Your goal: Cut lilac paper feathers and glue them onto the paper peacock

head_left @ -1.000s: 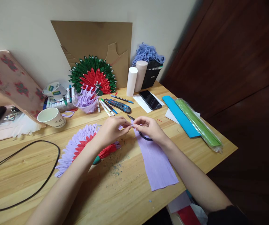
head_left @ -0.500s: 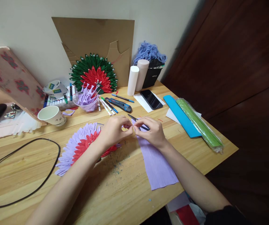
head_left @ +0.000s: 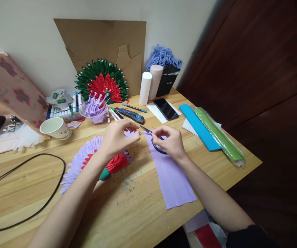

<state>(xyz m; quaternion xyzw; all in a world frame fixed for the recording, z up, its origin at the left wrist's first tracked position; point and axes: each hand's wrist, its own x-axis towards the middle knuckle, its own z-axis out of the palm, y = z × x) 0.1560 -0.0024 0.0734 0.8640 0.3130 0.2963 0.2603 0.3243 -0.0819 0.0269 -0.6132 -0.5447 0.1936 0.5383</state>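
My left hand (head_left: pixel 121 137) is raised above the paper fan, thumb and fingers curled in a pinch around a small piece of purple crepe paper (head_left: pixel 130 133). Across a narrow gap, my right hand (head_left: pixel 168 139) has its thumb and fingertips pressed together; what they hold is too small to make out. Beneath the right hand, dark-handled scissors (head_left: pixel 158 148) lie on a long purple crepe paper strip (head_left: pixel 175 184). My left forearm partly covers the purple and red petal fan (head_left: pixel 79 167), which has a green piece (head_left: pixel 104 174) at its base.
Behind my hands lie a utility knife (head_left: pixel 131 115), markers (head_left: pixel 114 114) and a phone (head_left: pixel 166 109). A bowl of purple scraps (head_left: pixel 96 117) and a paper cup (head_left: pixel 56 128) stand left. Green wrapped paper (head_left: pixel 218 136) is at right; a black cable (head_left: pixel 62 168) loops at left.
My hands have moved apart from their fingertip-to-fingertip pinch, the left shifting left and slightly up. More of the scissors and of the fan's base now shows.
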